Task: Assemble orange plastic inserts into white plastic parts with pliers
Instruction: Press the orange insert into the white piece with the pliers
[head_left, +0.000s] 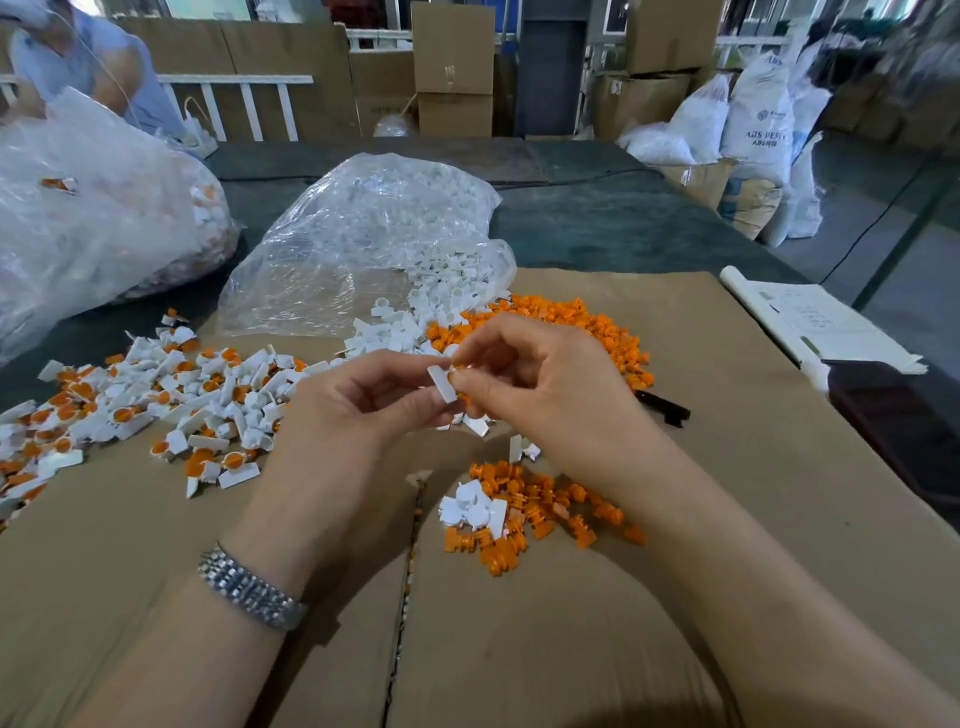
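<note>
Above the middle of the cardboard-covered bench (727, 415), the 2 hands met. The left hand (358, 410) pinched a white plastic part (442, 383) between thumb and fingertips, and the right hand (540, 384) curled its fingers around a small orange insert (459, 370) held right against that part. The step in hand looked to be seating the insert into the white part by finger pressure.

A pile of loose orange inserts (571, 327) lay just beyond the hands, to the right, with loose white parts (410, 327) spilling from a clear plastic bag (363, 228) beside it. A smaller mixed heap (519, 514) lay near, under the right forearm. To the left spread a wide pile of joined white-and-orange pieces (156, 400), apparently the finished ones.

A dark tool (662, 408), possibly the pliers, lay on the cardboard just right of the right hand, untouched. I judged the next move would call for pressing the insert fully home, perhaps by picking up that tool, then dropping the piece on the left pile. How far the insert sat in, I could not tell.
</note>
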